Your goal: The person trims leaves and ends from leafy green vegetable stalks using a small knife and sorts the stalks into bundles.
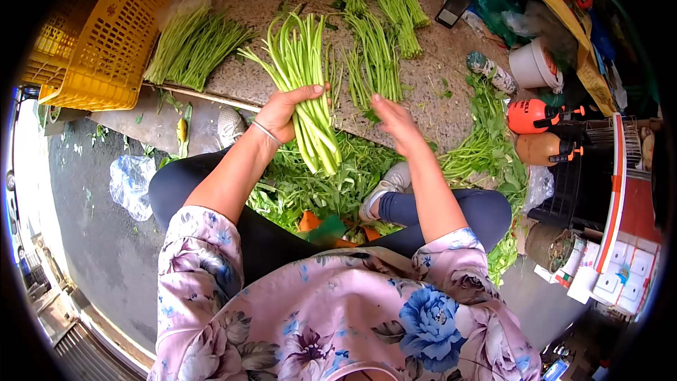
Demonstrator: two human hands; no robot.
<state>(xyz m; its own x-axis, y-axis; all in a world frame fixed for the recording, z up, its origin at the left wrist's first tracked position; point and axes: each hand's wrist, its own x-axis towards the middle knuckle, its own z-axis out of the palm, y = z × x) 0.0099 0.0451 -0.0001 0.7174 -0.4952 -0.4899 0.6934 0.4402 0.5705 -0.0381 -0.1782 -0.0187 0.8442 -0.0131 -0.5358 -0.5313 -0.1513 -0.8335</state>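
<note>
My left hand (281,111) is wrapped round a bunch of pale green stalks (303,77), thumb across the front, with the cut ends pointing down toward my lap. To its right, my right hand (397,121) is apart from the bunch, fingers extended and nothing held. Just beyond it on the board (441,70) lie several thinner bundles of green stems (374,53). Another pile of stems (194,46) rests at the board's left end. Loose leaves (317,187) are heaped between my legs, below both hands.
Yellow crates (106,42) stand at the left. At the right are leafy stems (490,144), a red spray bottle (529,116), an orange-brown bottle (539,149) and a white bucket (534,67). A clear plastic bag (132,185) lies on the ground at the left.
</note>
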